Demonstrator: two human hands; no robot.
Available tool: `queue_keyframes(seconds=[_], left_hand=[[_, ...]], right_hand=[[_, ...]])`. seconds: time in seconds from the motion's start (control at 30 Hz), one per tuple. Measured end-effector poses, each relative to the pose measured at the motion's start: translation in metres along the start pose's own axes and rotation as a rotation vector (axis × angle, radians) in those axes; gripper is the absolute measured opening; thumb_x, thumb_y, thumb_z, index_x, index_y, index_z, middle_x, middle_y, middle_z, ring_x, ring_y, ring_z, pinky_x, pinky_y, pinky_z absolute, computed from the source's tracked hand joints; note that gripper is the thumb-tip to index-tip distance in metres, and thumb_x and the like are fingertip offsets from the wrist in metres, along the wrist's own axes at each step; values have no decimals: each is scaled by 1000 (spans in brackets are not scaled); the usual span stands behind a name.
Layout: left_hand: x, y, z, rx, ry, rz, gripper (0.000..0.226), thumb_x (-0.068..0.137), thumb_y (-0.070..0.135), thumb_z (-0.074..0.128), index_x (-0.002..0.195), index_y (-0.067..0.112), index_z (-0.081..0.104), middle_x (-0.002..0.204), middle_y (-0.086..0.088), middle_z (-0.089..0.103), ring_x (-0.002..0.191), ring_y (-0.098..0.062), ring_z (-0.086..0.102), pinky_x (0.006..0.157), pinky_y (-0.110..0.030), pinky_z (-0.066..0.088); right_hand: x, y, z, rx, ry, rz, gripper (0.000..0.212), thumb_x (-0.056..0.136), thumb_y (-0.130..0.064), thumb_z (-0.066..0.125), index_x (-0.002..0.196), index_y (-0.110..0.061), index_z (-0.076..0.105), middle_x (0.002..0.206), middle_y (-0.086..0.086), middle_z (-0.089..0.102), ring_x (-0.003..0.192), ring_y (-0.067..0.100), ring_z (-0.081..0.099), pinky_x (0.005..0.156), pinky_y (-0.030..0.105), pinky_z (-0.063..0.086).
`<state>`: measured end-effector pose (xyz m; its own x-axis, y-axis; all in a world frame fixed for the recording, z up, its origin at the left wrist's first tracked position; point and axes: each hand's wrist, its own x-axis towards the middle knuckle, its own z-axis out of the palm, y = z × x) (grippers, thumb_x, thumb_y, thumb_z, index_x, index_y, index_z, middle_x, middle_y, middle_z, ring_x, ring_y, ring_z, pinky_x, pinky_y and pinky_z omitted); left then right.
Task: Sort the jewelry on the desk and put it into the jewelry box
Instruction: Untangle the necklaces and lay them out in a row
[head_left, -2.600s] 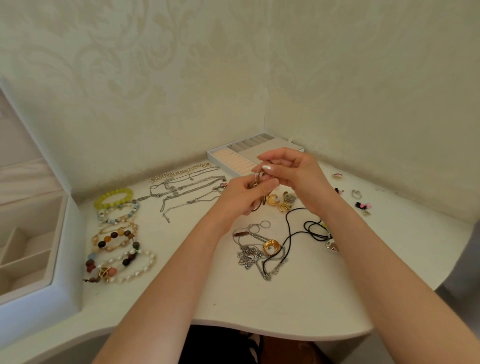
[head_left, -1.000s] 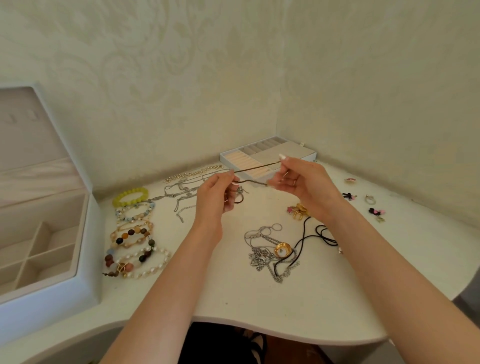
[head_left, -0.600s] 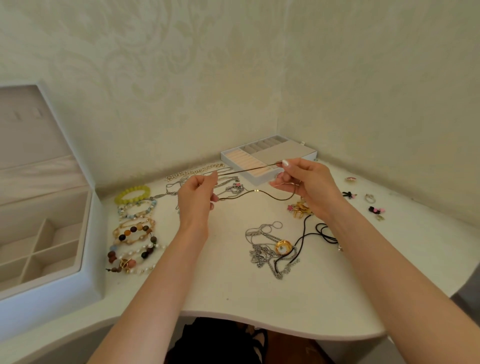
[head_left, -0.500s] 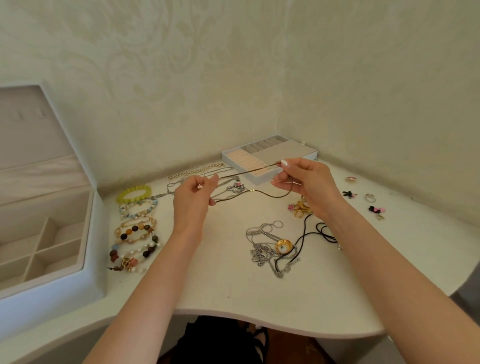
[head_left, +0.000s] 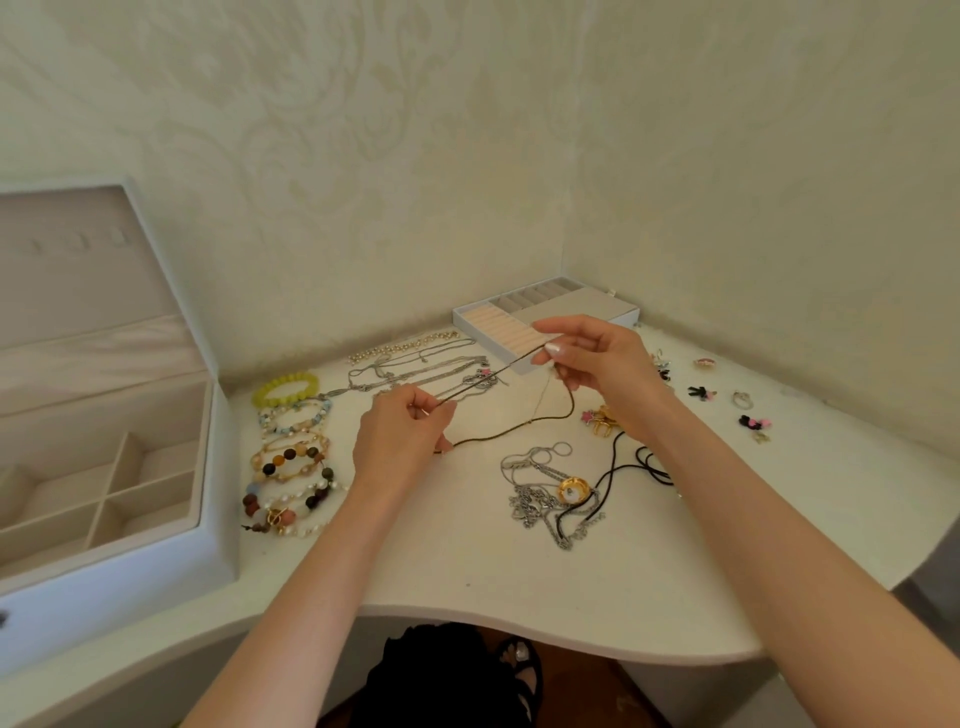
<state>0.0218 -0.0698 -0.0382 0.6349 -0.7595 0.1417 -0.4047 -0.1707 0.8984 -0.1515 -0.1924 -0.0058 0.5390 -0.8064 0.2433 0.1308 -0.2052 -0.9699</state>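
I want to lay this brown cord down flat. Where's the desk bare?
Bare: the front strip between the bracelets and the silver chain tangle, to the desk edge; also right of the black cord. Crowded: chains and earrings along the back.

One box (head_left: 135, 571), one tray (head_left: 469, 315) (two hands (head_left: 397, 441) (head_left: 605, 366))

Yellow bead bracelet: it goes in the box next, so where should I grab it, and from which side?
Best pinch the far arc of the yellow bead bracelet, coming down from the wall side. It lies flat as an open ring; the pale blue bracelet crowds its near arc, silver chains its right.
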Motion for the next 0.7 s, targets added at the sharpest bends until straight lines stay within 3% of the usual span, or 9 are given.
queue_keyframes(seconds=[0.2,0.27,0.37,0.5,0.6,0.7], left_hand=[[0,14,-1,168,-105,128,9,83,29,67,78,22,63,78,12,65,82,-12,59,77,-30,46],[1,24,3,144,-151,178,9,83,25,68,89,20,64,89,11,65,87,-8,58,79,-27,44],[4,38,9,31,-215,233,26,84,18,67,108,18,58,105,7,65,99,-5,58,79,-16,41],[14,48,11,25,-184,245,21,83,20,68,103,16,64,87,0,71,89,-14,65,81,-29,48],[17,49,7,54,-118,318,7,86,14,63,88,12,70,67,4,67,66,1,64,70,-17,47],[18,49,2,-42,-61,315,12,87,14,62,79,19,68,64,6,66,64,-5,63,75,-26,51]], right_hand=[[5,-11,5,-92,-7,-53,18,89,0,58,95,-13,68,73,2,73,58,7,55,55,18,43],[6,-16,11,-96,-85,-54,16,89,3,57,96,-9,66,78,8,73,57,9,56,54,18,44],[7,-22,18,-191,-205,-68,22,87,9,56,98,-9,64,88,15,71,68,10,61,60,19,48],[12,-26,26,-282,-212,-75,27,79,12,64,93,-11,66,78,2,67,66,3,60,61,18,47],[16,-26,27,-324,-189,-76,28,78,10,67,93,-13,67,75,-2,61,62,0,56,62,17,47],[17,-23,27,-353,-195,-73,27,77,5,70,91,-18,69,72,-6,58,61,-3,52,64,11,44]])
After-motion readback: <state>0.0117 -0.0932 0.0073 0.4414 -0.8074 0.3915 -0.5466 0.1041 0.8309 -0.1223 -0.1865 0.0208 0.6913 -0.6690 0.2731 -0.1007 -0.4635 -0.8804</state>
